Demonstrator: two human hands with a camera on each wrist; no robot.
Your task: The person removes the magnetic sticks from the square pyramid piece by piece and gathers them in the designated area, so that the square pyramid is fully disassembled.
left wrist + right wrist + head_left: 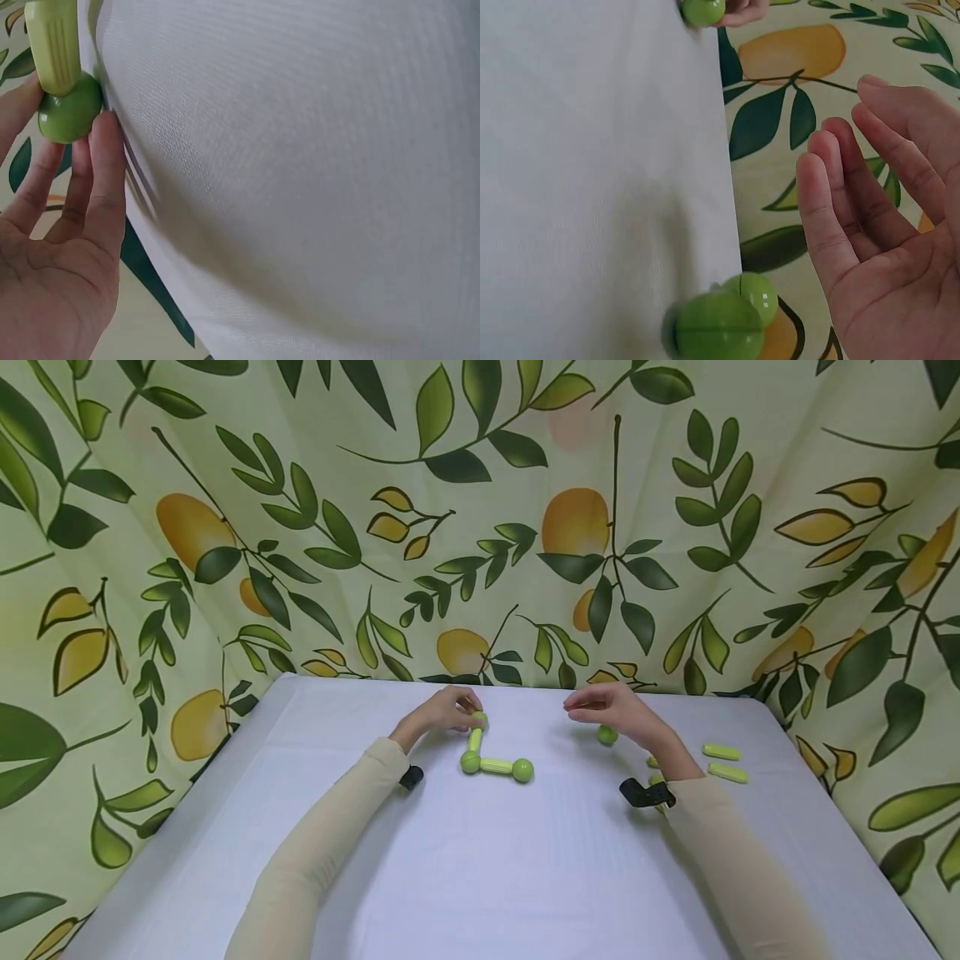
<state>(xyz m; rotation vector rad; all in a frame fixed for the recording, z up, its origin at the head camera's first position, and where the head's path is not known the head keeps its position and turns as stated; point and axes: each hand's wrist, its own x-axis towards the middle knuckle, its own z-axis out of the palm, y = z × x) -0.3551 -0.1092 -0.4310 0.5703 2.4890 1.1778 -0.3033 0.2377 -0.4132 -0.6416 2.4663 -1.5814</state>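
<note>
An L-shaped build of light-green rods and green balls lies on the white table. One rod [496, 766] joins the corner ball [470, 762] to an end ball [522, 769]; another rod [476, 741] runs away from the corner to the far ball [70, 116]. My left hand [442, 708] pinches that far ball between thumb and fingers, with the ribbed rod [56, 45] joined to it. My right hand [618, 710] hovers above the table with relaxed, slightly bent fingers and holds nothing. A loose green ball [607, 735] sits beneath it; another ball [754, 296] shows behind in the right wrist view.
Two loose rods, a farther one [722, 752] and a nearer one [727, 772], lie right of my right wrist. More green pieces are partly hidden by that wrist. A leaf-and-fruit patterned curtain [495, 560] hangs directly behind the table's far edge.
</note>
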